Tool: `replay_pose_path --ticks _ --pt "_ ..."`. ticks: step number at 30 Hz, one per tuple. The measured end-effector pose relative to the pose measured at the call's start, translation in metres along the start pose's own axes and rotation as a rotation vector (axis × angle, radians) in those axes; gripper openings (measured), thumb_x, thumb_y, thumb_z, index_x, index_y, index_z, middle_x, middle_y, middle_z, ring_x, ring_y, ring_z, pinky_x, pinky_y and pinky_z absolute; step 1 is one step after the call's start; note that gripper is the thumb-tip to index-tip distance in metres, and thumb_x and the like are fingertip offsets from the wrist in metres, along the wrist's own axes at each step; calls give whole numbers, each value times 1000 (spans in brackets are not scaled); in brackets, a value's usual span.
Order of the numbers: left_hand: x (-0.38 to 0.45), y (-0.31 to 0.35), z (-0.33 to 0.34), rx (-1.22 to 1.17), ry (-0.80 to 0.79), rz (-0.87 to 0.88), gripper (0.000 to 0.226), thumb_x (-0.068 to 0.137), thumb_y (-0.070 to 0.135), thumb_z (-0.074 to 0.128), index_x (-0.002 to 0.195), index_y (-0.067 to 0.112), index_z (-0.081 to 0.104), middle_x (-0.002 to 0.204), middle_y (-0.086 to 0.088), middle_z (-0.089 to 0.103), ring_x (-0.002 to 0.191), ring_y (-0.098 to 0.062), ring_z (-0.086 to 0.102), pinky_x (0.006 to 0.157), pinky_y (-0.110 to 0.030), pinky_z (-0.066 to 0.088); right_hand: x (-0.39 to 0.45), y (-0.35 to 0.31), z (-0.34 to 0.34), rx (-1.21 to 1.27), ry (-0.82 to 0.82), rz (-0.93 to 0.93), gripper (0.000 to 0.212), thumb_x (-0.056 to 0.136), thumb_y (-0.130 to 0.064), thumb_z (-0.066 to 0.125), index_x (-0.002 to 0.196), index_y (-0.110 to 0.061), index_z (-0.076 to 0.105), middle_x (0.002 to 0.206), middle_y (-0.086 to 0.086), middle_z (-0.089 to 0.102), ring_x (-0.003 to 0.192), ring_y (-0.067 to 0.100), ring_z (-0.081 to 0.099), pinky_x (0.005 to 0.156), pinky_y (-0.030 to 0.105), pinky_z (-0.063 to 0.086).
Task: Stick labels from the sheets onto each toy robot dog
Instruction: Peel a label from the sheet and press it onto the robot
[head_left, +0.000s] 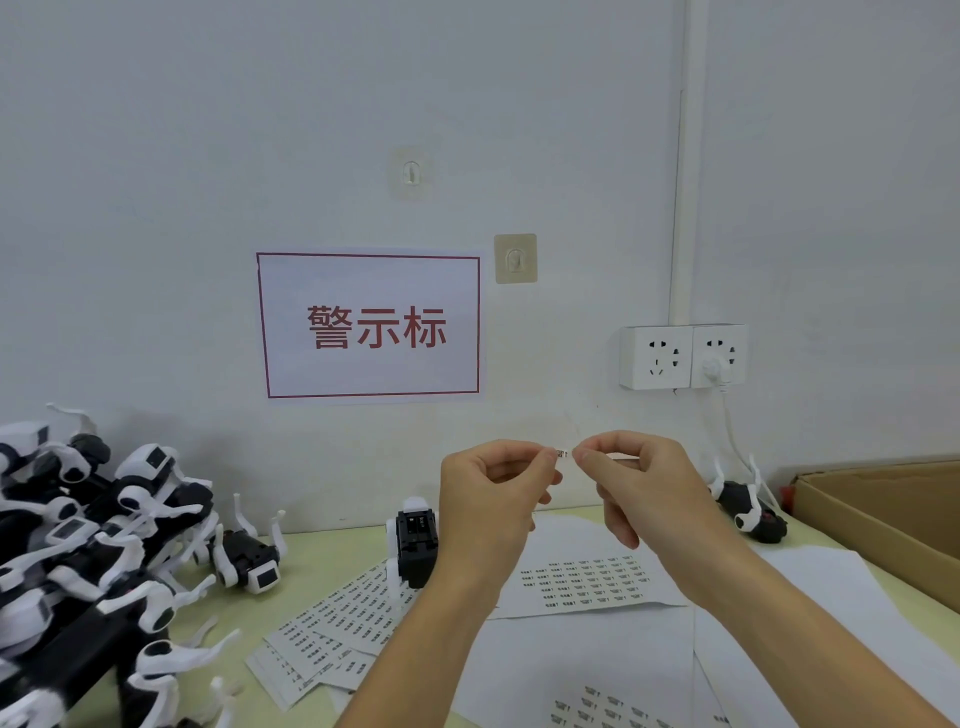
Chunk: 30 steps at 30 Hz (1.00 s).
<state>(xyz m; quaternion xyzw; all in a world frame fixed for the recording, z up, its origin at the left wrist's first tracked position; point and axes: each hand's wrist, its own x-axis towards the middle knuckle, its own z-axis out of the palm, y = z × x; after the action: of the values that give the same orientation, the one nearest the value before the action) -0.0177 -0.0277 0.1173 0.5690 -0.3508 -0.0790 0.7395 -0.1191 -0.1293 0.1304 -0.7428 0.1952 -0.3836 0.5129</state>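
My left hand (493, 493) and my right hand (639, 483) are raised above the table, and together they pinch a tiny white label (562, 454) between their fingertips. Below them lie label sheets (582, 577) with rows of small printed stickers, and more sheets (332, 629) fan out to the left. One black-and-white toy robot dog (413, 545) lies on its back just left of my left wrist. Another dog (249, 556) lies belly-up further left.
A heap of several toy robot dogs (78, 545) fills the left side of the table. One more dog (748, 506) lies at the back right beside an open cardboard box (883, 509). A wall socket (683, 356) with a plugged cable and a red-bordered sign (371, 325) are on the wall.
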Motion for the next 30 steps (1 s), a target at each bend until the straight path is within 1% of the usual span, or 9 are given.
replay_pose_path --ticks 5,10,14,18,21,24,25,27,30 --pt "1 -2 0 -2 -11 5 11 88 13 74 78 17 77 69 -2 74 57 -6 63 47 -17 44 0 1 1 13 -18 -25 13 93 -27 65 90 -16 71 43 -5 42 38 14 36 53 27 36" --pt "3 -1 -3 24 -36 -19 11 87 16 75 77 17 79 70 -1 75 58 -6 63 49 -15 44 1 3 2 -9 14 -49 13 93 -24 65 84 -18 72 46 -1 42 38 13 35 43 21 35" --pt "7 -1 -13 65 -74 -83 23 93 24 67 75 17 79 74 -1 77 62 -6 65 55 -15 45 2 6 3 -51 37 -62 14 91 -22 66 79 -20 73 46 -5 36 44 15 31 43 22 31" --pt "19 -7 -36 126 74 -145 21 96 21 61 82 19 77 77 5 77 70 -7 67 65 -24 46 5 8 -1 -45 81 -44 15 92 -20 65 78 -20 72 46 -5 33 44 15 28 46 23 29" --pt "32 -20 -65 340 206 -127 25 97 9 55 92 26 72 87 7 75 81 -8 65 63 -21 43 6 8 -3 -29 88 -32 15 93 -22 65 79 -21 71 46 -5 36 40 14 31 43 22 30" --pt "37 -41 -96 543 287 -255 31 96 -1 47 105 23 65 106 -3 68 78 -13 61 58 -24 44 6 8 -2 -38 70 -16 14 93 -23 65 81 -20 71 46 -6 37 39 14 32 41 22 30" --pt "38 -47 -104 583 279 -319 32 95 -3 45 110 21 61 108 -6 66 78 -18 63 60 -29 49 5 8 -2 -42 63 -12 14 93 -23 65 82 -19 71 46 -6 37 38 14 32 41 22 30" --pt "37 -57 -115 596 219 -433 36 92 -6 46 118 17 53 99 -12 65 78 -28 69 70 -39 59 5 8 -1 -50 55 -8 13 93 -23 64 83 -19 71 46 -6 37 38 14 32 42 22 29" --pt "34 -61 -120 501 125 -555 46 90 -10 52 128 15 45 93 -18 68 55 -21 68 52 -29 56 4 8 1 -63 49 2 12 93 -23 64 83 -20 70 46 -6 38 38 14 33 44 23 30"
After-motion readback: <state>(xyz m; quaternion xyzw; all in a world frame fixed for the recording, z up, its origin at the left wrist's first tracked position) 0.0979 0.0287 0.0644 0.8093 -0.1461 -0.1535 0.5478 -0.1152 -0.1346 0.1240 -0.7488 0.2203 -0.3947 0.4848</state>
